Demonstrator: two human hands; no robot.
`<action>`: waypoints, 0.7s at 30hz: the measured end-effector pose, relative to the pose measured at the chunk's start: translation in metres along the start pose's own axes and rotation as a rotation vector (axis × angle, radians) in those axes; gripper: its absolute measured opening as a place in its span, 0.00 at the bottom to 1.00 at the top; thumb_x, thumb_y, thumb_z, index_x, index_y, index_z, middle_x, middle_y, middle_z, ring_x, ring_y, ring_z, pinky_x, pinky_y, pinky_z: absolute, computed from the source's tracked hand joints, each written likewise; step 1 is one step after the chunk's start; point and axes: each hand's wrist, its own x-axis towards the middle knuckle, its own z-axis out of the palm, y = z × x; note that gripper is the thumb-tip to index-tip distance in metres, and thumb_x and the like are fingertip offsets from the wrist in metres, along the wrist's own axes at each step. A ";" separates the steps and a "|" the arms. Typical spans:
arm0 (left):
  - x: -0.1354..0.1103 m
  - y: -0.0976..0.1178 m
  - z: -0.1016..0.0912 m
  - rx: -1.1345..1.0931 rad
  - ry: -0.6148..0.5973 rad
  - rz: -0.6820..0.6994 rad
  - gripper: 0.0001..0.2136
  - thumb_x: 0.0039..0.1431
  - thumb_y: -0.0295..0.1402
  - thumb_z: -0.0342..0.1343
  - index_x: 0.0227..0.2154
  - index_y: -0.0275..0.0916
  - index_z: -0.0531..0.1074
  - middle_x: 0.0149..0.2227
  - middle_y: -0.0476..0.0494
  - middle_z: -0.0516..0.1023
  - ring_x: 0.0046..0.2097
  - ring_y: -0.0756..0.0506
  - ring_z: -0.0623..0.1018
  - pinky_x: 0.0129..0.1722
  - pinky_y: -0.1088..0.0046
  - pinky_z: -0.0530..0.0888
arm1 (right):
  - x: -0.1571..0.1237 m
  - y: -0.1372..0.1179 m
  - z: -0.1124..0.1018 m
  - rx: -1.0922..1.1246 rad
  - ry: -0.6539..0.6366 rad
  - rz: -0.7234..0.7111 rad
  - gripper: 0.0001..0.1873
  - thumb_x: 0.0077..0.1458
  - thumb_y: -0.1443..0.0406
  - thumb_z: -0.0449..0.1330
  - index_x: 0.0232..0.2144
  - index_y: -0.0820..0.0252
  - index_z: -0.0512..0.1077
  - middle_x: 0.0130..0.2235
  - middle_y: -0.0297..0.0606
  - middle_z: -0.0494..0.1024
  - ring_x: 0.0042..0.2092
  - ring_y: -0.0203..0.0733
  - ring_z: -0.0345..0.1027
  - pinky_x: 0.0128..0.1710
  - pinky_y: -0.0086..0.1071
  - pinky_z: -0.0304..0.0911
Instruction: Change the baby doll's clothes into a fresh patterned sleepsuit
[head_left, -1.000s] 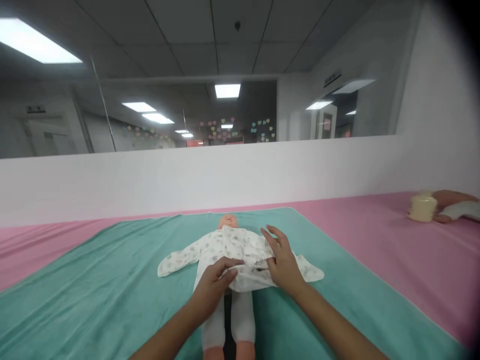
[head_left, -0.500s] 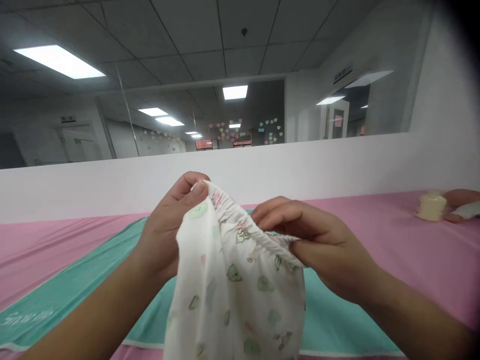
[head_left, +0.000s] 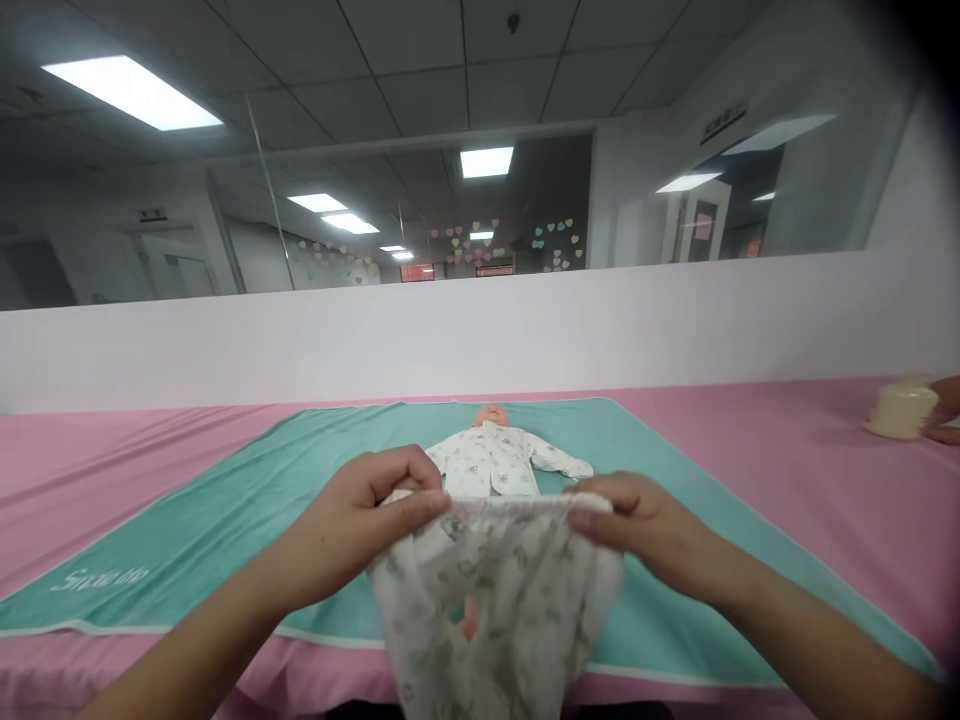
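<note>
Trousers (head_left: pixel 495 590) hang just before the doll (head_left: pixel 495 460), waistband pinched wide by fingers (head_left: pixel 420 508) of left hand (head_left: pixel 360 510) and right hand (head_left: pixel 645 525); next, I judge, the opening must meet its feet.

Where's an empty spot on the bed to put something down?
The mat is bare left of the doll, out to its edge. The pink sheet is bare between the mat and the cream jar. The middle is crowded: the left hand and right hand hold the pants over the doll's legs.
</note>
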 end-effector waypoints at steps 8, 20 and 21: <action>-0.003 -0.016 0.041 0.574 -0.095 0.213 0.10 0.56 0.37 0.50 0.22 0.41 0.67 0.19 0.51 0.67 0.21 0.51 0.61 0.22 0.74 0.50 | 0.022 0.011 0.026 0.102 0.071 0.044 0.15 0.55 0.56 0.54 0.25 0.60 0.67 0.28 0.32 0.66 0.31 0.35 0.58 0.32 0.28 0.55; 0.031 -0.036 0.044 -0.841 0.067 -0.385 0.05 0.52 0.32 0.53 0.25 0.35 0.68 0.24 0.50 0.66 0.26 0.52 0.66 0.25 0.79 0.63 | 0.051 0.044 0.033 0.174 -0.141 0.061 0.17 0.49 0.57 0.59 0.17 0.64 0.65 0.21 0.31 0.64 0.24 0.31 0.56 0.24 0.26 0.51; 0.037 -0.040 0.049 -0.897 0.036 -0.368 0.06 0.52 0.33 0.53 0.27 0.35 0.69 0.25 0.50 0.68 0.26 0.52 0.67 0.25 0.79 0.64 | 0.060 0.049 0.031 0.304 -0.024 0.074 0.16 0.48 0.58 0.59 0.17 0.63 0.65 0.20 0.30 0.64 0.24 0.31 0.56 0.24 0.26 0.52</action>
